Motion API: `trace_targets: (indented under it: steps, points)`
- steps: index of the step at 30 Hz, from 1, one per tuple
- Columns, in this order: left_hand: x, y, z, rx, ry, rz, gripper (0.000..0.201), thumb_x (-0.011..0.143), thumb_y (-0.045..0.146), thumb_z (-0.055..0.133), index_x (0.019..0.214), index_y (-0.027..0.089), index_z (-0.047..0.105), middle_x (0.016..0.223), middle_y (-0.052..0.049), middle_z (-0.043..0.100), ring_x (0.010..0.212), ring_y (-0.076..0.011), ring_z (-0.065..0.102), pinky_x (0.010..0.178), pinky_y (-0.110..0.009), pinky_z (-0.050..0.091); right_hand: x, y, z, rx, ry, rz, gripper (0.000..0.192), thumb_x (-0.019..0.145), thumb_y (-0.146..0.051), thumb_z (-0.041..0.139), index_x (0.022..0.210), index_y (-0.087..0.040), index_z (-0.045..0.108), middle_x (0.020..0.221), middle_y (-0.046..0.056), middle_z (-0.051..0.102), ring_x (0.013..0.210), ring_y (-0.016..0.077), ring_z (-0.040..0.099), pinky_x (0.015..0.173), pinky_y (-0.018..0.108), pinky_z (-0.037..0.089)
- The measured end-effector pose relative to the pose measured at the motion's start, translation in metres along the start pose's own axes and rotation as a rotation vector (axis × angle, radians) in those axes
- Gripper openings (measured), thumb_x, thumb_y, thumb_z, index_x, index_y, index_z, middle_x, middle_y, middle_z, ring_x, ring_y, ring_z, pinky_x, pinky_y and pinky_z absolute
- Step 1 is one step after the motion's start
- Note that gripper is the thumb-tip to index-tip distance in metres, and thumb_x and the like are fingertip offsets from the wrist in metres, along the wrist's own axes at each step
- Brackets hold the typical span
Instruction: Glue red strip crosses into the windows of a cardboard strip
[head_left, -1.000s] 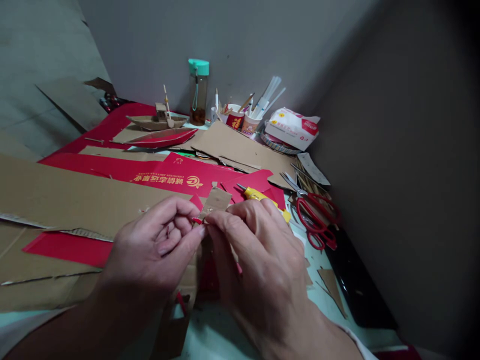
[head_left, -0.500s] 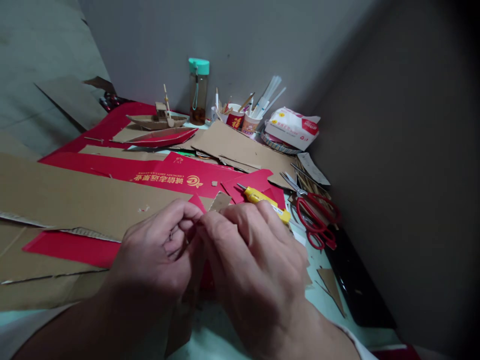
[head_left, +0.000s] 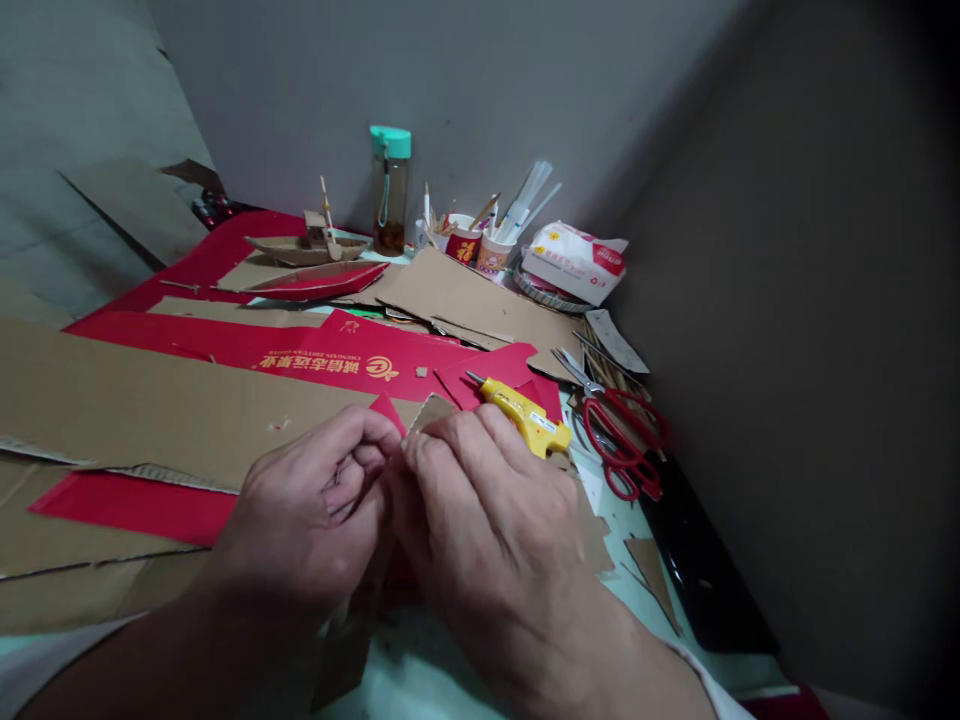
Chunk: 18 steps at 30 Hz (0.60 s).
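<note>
My left hand (head_left: 315,515) and my right hand (head_left: 487,520) meet at the fingertips low in the middle of the view. Between them they pinch a small brown cardboard piece (head_left: 431,408); only its top corner shows above my fingers. More of the cardboard hangs below my left hand (head_left: 341,640), mostly hidden. A yellow glue gun (head_left: 521,410) lies just beyond my right hand on red card.
Large brown and red cardboard sheets (head_left: 150,400) cover the table on the left. Red scissors (head_left: 622,440) lie right of the glue gun. At the back stand a cardboard boat model (head_left: 307,245), a teal-capped bottle (head_left: 390,190), cups of sticks (head_left: 476,240) and a white packet (head_left: 574,262).
My fingertips have drawn closer together over the cardboard piece, so less of it shows. The view has shifted slightly, and the glue gun appears more exposed.
</note>
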<state>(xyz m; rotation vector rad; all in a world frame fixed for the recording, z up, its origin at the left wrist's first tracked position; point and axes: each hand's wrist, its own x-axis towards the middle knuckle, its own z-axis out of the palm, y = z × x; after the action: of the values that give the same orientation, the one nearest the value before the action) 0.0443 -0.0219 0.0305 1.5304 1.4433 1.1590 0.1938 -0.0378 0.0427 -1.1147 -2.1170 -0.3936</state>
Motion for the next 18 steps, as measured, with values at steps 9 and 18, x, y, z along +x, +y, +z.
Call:
trace_targets:
  steps: [9, 18]
  points:
    - [0.009, 0.004, -0.005, -0.321, -0.068, -0.297, 0.021, 0.075, 0.040, 0.083, 0.079, 0.025, 0.069, 0.071, 0.004, 0.059, 0.066, -0.0149, 0.056, 0.058, -0.022, 0.049, 0.003, 0.007, -0.020, 0.695, 0.213, 0.657, 0.016, 0.091, -0.012, 0.066, 0.099, -0.025, 0.069, 0.077, -0.003, 0.068, 0.061, 0.0126, 0.067, 0.053, 0.024, 0.054]
    - [0.009, 0.009, -0.008, -0.463, -0.050, -0.443, 0.029, 0.067, 0.035, 0.088, 0.086, 0.025, 0.068, 0.077, 0.003, 0.061, 0.069, -0.0150, 0.061, 0.050, -0.017, 0.045, 0.000, 0.018, 0.004, 1.136, 0.008, 0.970, 0.011, 0.088, -0.030, 0.079, 0.086, -0.022, 0.071, 0.070, -0.001, 0.073, 0.061, 0.0158, 0.074, 0.060, 0.026, 0.064]
